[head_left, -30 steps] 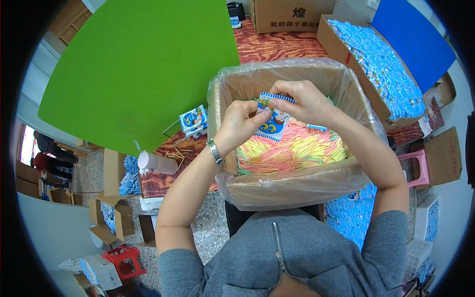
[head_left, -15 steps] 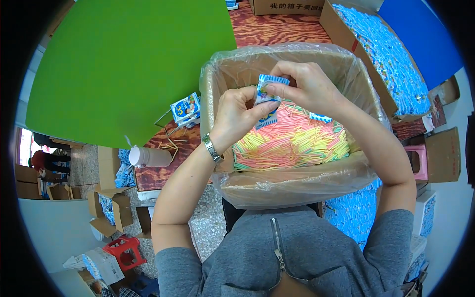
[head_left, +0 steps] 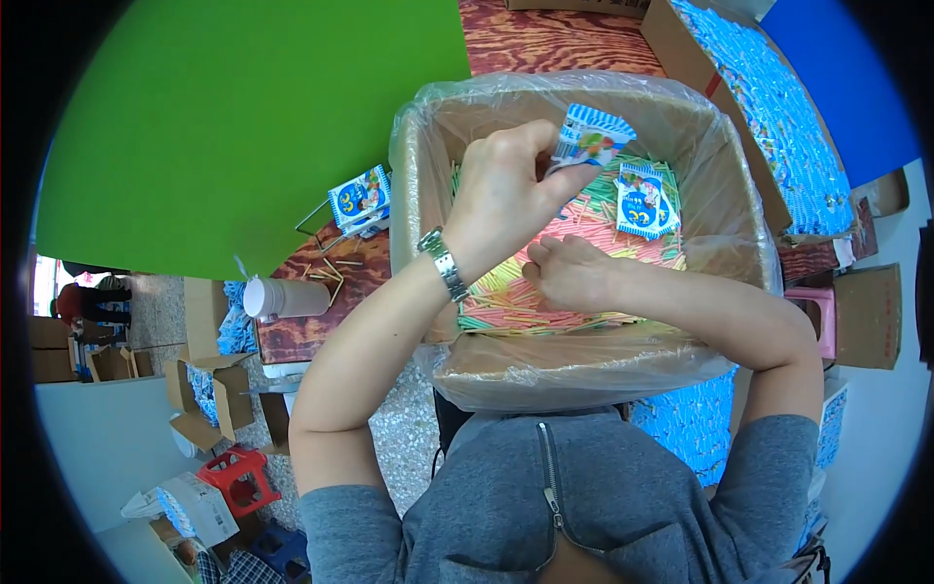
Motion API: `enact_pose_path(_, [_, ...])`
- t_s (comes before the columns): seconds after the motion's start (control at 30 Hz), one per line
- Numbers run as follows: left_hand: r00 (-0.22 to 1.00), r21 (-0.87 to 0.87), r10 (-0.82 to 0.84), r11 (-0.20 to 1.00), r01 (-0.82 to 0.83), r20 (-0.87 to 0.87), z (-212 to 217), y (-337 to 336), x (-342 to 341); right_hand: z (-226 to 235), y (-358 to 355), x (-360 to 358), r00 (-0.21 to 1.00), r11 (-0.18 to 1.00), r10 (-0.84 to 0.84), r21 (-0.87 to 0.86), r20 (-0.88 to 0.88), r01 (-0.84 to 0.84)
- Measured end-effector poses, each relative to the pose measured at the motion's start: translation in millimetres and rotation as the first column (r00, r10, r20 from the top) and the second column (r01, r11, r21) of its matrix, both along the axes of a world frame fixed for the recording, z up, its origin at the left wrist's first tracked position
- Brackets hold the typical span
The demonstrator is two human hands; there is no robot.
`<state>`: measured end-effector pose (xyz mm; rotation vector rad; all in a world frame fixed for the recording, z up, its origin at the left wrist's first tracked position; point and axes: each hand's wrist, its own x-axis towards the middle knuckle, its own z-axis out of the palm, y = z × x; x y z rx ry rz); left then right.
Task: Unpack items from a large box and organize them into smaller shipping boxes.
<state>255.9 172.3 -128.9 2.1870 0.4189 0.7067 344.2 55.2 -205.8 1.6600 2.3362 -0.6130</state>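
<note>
My left hand (head_left: 508, 191), with a metal watch at its wrist, is closed on a small blue-and-white packet (head_left: 594, 138) held over the lined box (head_left: 595, 352). Lower down, my right hand (head_left: 574, 275) reaches into the box, its fingers bent down among thin pink, yellow and green sticks (head_left: 496, 310). Its fingertips are partly hidden, so I cannot make out whether they hold a stick. On the sticks at the right lie blue-and-white packets (head_left: 639, 201), overlapping each other.
Left of the box, several packets (head_left: 360, 201) rest on a wire stand beside a pale bottle (head_left: 287, 298) and loose sticks (head_left: 335, 275). A green board (head_left: 243, 117) covers the far left. At the far right stands a carton (head_left: 681, 73) full of blue packets.
My right hand has left the packet and gone down into the sticks. My left hand has lifted the packet up and to the right. More of the packets inside the box now shows.
</note>
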Motion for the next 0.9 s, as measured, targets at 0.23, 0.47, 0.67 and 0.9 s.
enact_pose_path(0.23, [0.997, -0.009, -0.029, 1.000, 0.029, -0.069, -22, 3, 2, -29, -1, -17, 0.983, 0.992, 0.087, 0.077, 0.160, -0.101])
enact_pose_path(0.47, [0.994, -0.034, -0.050, 0.998, 0.047, -0.102, -29, 10, 1, -34, -1, -26, 0.936, 0.963, 0.204, 0.111, 0.286, -0.244])
enact_pose_path(0.67, [0.985, 0.032, -0.034, 0.999, 0.039, -0.168, -33, 14, 0, -20, -4, 2, 0.959, 0.945, 0.169, 0.238, 0.229, -0.224])
enact_pose_path(0.9, [0.999, -0.218, 0.025, 0.976, -0.030, -0.025, -57, 17, 8, 36, -9, 37, 0.993, 0.980, -0.083, -0.190, -0.089, 0.065])
